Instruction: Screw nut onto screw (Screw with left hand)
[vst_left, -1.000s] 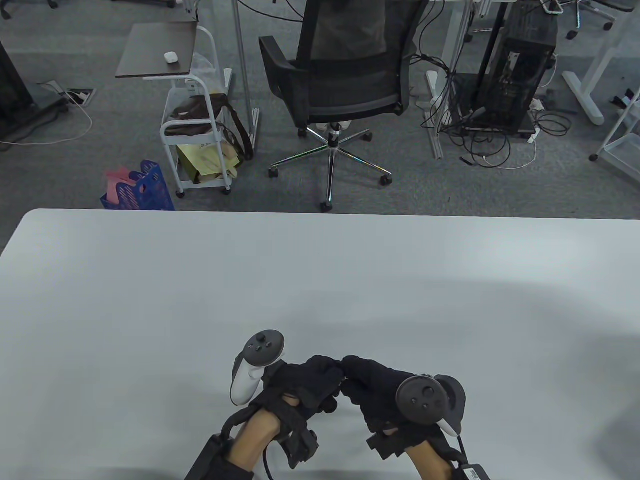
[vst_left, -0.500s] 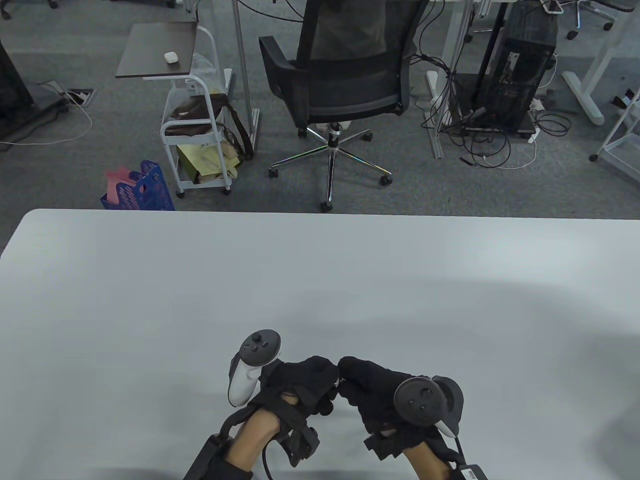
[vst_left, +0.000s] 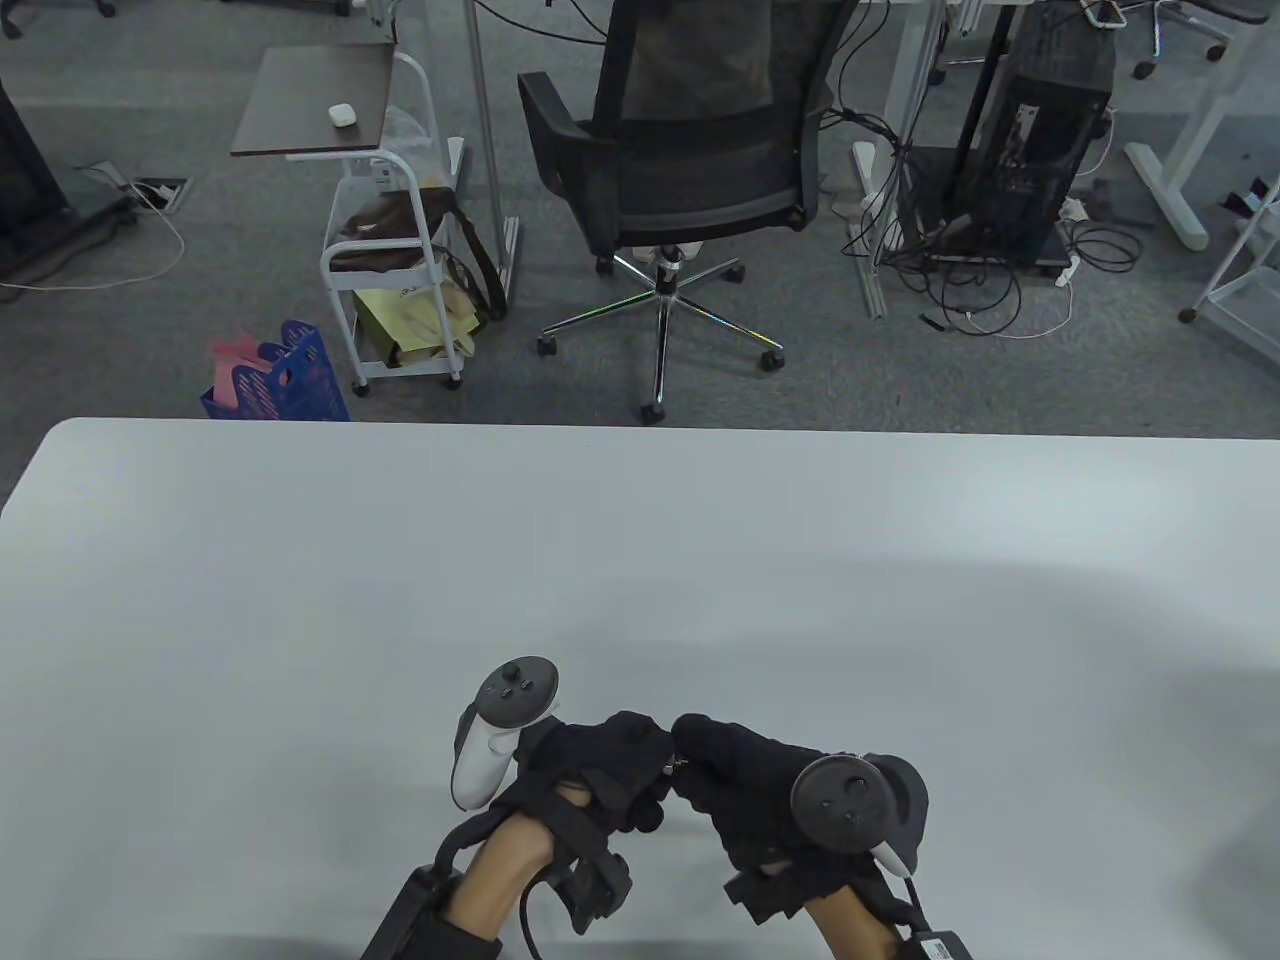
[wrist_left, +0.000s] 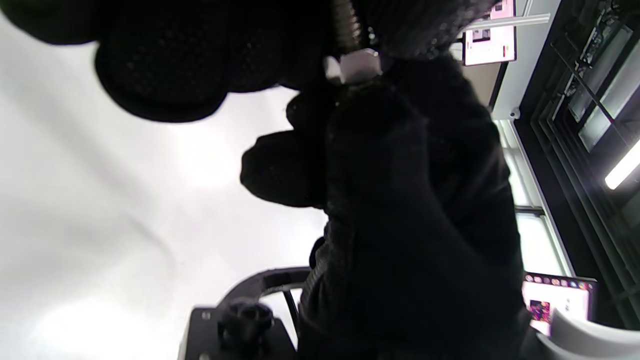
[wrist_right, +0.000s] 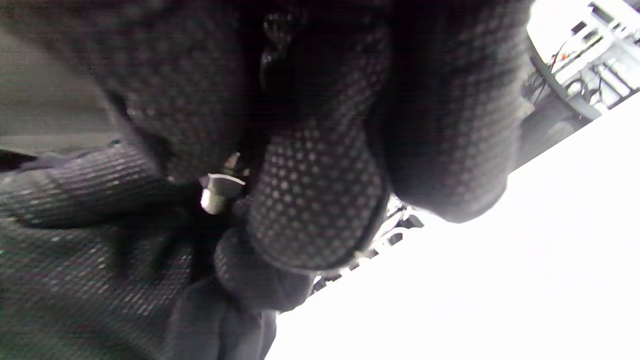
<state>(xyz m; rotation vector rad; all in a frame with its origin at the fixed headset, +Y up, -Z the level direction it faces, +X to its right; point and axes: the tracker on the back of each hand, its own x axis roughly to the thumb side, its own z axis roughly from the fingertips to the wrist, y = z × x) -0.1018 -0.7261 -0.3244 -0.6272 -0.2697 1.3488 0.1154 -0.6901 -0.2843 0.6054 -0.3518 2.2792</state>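
Hands meeting fingertip to fingertip above near edge of table (vst_left: 300, 600). Left hand (vst_left: 600, 765) curled, pinching at joint. Right hand (vst_left: 745, 790) curled, pinching from opposite side. Screw (wrist_left: 345, 25) threaded, between both sets of fingertips; nut (wrist_left: 357, 65) seated on it, probably only partly run on (glove shadow hides thread). Risks: cross-threading if nut tilts off axis; slip and drop if bulky glove pads lose purchase on small hex; screw co-rotating if right pinch slackens.
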